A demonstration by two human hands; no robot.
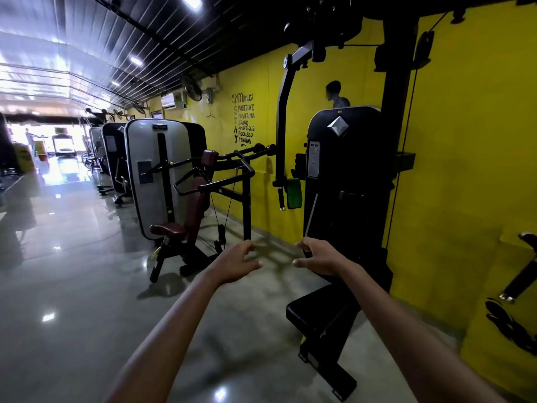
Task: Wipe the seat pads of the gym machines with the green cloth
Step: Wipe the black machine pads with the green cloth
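I see glossy polished floor [72,257], matt black padded seat pad [316,309], soft green cloth [294,193] on metal handle [281,196], smooth maroon vinyl seat [168,229], matt yellow wall [465,141].

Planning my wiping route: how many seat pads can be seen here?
2: a maroon seat pad on the grey-shrouded machine, left, and a black seat pad below the right hand. Farther machines may hide more.

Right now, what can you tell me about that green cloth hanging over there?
The green cloth looks like soft, towel-like fabric, folded and draped so it hangs limp and lengthwise. It sits beside the black machine's weight-stack cover, next to a hanging black handle; exactly what it hangs from is unclear. Neither hand touches it: left hand and right hand hover empty, well short of it.
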